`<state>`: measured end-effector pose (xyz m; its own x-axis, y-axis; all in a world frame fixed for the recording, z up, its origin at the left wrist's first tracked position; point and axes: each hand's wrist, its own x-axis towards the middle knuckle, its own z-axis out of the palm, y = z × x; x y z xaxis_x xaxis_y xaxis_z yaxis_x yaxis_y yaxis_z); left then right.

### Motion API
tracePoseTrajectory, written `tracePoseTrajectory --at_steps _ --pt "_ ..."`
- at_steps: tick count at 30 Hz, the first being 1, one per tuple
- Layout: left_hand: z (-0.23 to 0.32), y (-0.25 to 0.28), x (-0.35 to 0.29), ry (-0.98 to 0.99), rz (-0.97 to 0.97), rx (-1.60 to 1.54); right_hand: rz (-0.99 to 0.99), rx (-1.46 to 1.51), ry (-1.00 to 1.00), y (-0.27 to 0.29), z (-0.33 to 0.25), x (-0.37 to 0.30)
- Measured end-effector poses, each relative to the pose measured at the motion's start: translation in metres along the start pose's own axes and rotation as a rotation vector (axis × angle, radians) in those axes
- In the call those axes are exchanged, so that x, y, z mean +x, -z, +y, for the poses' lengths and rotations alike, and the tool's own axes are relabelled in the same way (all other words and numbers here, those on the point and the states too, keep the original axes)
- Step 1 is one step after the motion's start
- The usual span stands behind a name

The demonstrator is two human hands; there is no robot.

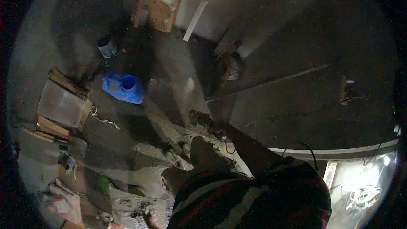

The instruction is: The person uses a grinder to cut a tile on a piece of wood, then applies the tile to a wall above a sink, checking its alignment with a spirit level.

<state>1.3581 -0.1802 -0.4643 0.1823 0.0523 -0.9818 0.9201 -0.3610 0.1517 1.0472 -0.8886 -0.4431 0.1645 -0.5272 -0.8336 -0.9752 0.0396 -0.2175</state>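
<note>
My right arm reaches out from the dark striped shirt across the dim floor. Its hand (204, 121) is at the middle of the view, close above the floor, in shadow. Its fingers are too dark to make out, and whether they hold anything is unclear. At the lower edge, what seems to be my left hand (151, 219) is partly cut off, over a pale sheet or sack (140, 205) with dark smears. Its fingers are blurred. A blue plastic jug (125, 88) with a cut-open top lies on the floor, ahead and to the left.
A dark bucket (107, 46) stands beyond the jug. At left are a flat grey board (62, 105) and wood pieces (53, 126). Far ahead, a cardboard box (162, 13) and a white strip (196, 20) are by the wall. A lit opening with coiled white cable (363, 196) is at lower right.
</note>
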Motion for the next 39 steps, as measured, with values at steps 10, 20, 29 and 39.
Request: tracePoseTrajectory --at_steps 10,20,29,39 --pt "0.243 -0.145 0.04 -0.533 -0.26 0.32 0.045 0.228 -0.049 0.025 0.033 0.006" --pt "0.319 -0.348 0.027 -1.705 -0.15 1.455 0.057 0.386 -0.063 0.04 0.031 0.033" --pt "0.401 -0.58 0.056 -1.007 -0.431 1.082 0.198 0.535 -0.096 0.043 0.001 0.097" --pt "0.419 -0.693 0.054 -1.248 -0.783 1.646 0.312 0.723 -0.259 0.087 -0.047 0.131"
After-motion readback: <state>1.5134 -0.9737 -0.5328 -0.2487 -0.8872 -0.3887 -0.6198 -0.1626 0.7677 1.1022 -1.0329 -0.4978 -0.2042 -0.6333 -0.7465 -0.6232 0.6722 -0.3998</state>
